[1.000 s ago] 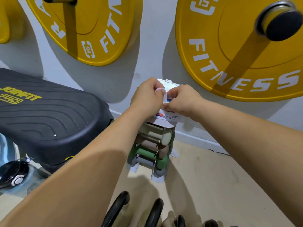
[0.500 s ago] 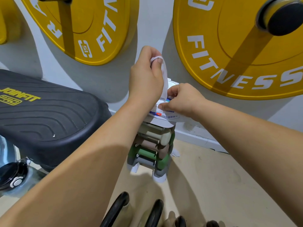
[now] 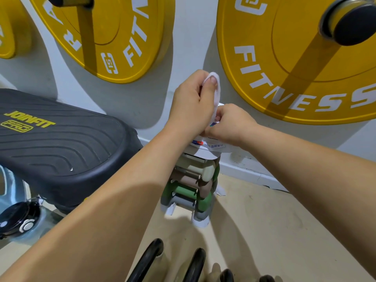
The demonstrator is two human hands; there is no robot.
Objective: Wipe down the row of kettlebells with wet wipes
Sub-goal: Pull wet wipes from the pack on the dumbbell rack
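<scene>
White, thin and folded, a wet wipe [image 3: 217,94] stretches upward out of the top of a white soft-plastic wipe pack [image 3: 211,147] with a blue and red printed label. The left hand [image 3: 191,106] is raised above the pack with a narrow grip: thumb and forefinger pinch the sheet's upper end, and the other fingers are curled in. The right hand [image 3: 231,125] sits lower and just beside it. Its grip is closed on the top of the pack, with the fingers bent over it where the sheet comes out.

The pack rests on top of a small white stand of stacked rubber dumbbells [image 3: 193,180] in cream, brown, green and grey. The stand is on the beige floor [image 3: 274,231], against the pale wall.

Black curved kettlebell handles [image 3: 149,259] show at the bottom edge, near the foot of the stand and well below both hands. Their bodies are out of view. Two large yellow weight plates [image 3: 295,64] with white lettering hang on the wall behind. A black ribbed bench pad [image 3: 61,147] with yellow lettering lies to the left.
</scene>
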